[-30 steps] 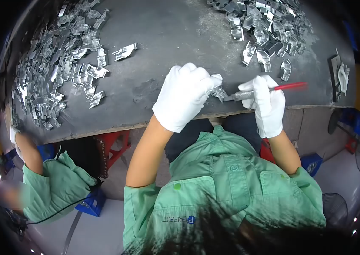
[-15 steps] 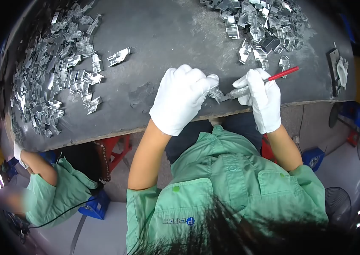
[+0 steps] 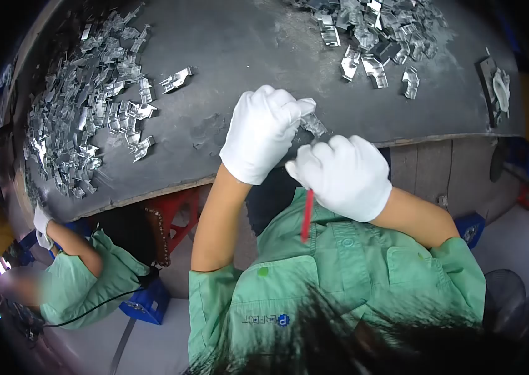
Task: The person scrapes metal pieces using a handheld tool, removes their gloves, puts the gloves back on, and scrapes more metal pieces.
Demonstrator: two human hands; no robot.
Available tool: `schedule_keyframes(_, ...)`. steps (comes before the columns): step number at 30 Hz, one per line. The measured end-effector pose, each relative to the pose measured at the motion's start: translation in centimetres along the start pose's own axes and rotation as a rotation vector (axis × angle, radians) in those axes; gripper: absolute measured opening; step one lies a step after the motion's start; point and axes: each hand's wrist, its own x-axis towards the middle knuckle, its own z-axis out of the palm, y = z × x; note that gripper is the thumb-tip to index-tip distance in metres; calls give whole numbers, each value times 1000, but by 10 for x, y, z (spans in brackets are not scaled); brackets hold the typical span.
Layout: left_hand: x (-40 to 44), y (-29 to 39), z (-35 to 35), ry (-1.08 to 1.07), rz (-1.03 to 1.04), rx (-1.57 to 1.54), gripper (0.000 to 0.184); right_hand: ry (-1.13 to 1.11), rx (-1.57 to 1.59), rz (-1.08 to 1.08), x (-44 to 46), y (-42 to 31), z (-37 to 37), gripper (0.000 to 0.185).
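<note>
White-gloved hands hold a glinting metallic piece and a slim red rod

The left hand [image 3: 261,134], in a soft white glove with a matte knit look, has its thumb and forefinger pinching 1 metallic piece [image 3: 313,125]; the other fingers curl together. The piece is small, bent and shiny, and sits over the dark tabletop [image 3: 233,50] near its front edge; whether it touches the surface cannot be told. The right hand [image 3: 346,178], in a matching glove, is just beside it, fingers pressed together and closed on a red rod [image 3: 307,215]. The rod is smooth, straight and slightly blurred, its exposed end pointing back toward the green shirt [image 3: 352,287]; the rest is hidden in the fist.

The tabletop is dull grey-black, scuffed and dusty in patches, with a rough, pale edge. On it lie 2 heaps of angular, folded, mirror-bright pieces: a long left heap [image 3: 92,112] and a right heap [image 3: 396,34] at the far side. A loose piece [image 3: 176,80] lies apart from the left heap. At the far right, a crumpled white cloth-like item [image 3: 501,89] rests by a flat dark strip [image 3: 488,81]. At left, a co-worker's gloved hand [image 3: 41,226] is near the table edge.
</note>
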Motion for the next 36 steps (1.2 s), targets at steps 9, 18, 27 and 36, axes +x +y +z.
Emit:
schedule_keyframes(9,4,3,-1,-19,-1,60,32,-142,598,459,9,43,-15,17)
schedule_keyframes(18,5,4,-3,-51,-38,35,32,-46,1283,1140,-9,48,-4,38)
schedule_keyframes(27,4,6,-3,-42,-39,74,37,93,177,50,-14,22,2,11)
schedule_keyframes(36,6,0,-59,269,-432,428,30,585,1173,1096,-74,78,-18,30)
